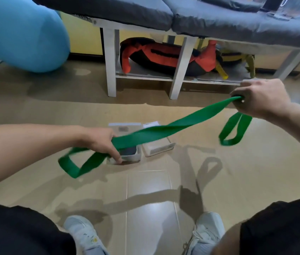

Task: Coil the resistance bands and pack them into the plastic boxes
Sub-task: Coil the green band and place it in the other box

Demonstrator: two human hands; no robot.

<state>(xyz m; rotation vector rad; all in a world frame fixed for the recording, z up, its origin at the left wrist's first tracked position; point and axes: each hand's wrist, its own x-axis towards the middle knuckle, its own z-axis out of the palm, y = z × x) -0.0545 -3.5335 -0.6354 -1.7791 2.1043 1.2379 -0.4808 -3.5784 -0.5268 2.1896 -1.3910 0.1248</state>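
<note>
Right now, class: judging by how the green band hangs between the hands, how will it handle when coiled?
The green band is probably floppy: it sags and twists between the left hand and right hand, and its loose ends droop in loops. It looks light, and would likely uncoil unless held.

The person's forearms were bare, with no sleeves, watch or bracelet showing on the parts in view. The left hand (101, 142) and the right hand (261, 97) wore no gloves or rings that could be made out. Black shorts (16, 230) covered both thighs, the fabric plain and dark, with no visible logo or pattern; the bare right knee showed beyond the hem at the lower right. On the feet were pale grey-white lace-up sneakers, the left sneaker (83, 234) marked with small yellowish specks near the toe, the right sneaker (208, 230) showing light laces across its top. Any socks were too unclear to tell.
</note>
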